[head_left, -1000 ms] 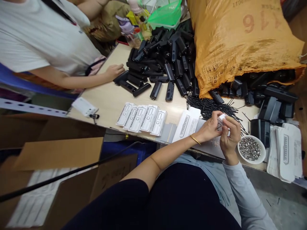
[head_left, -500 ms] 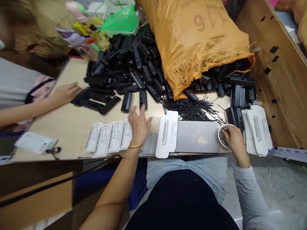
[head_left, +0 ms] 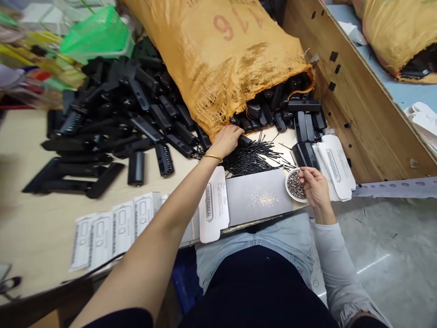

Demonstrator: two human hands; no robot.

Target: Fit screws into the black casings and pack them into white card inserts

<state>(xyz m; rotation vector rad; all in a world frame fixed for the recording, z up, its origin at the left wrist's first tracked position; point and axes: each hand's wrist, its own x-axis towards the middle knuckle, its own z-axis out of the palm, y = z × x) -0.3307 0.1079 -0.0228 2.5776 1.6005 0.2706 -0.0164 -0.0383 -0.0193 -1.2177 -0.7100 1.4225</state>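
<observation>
Left hand [head_left: 228, 139], off the cards, now closed on a black part [head_left: 245, 140]; right hand [head_left: 314, 184] pinching, again over the bowl [head_left: 292, 186].

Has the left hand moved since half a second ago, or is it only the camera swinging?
Yes. The left hand has left the row of white cards and reached away across the table to the black pins by the orange sack.

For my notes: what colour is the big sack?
Orange-yellow sack, red print; head view.
</observation>
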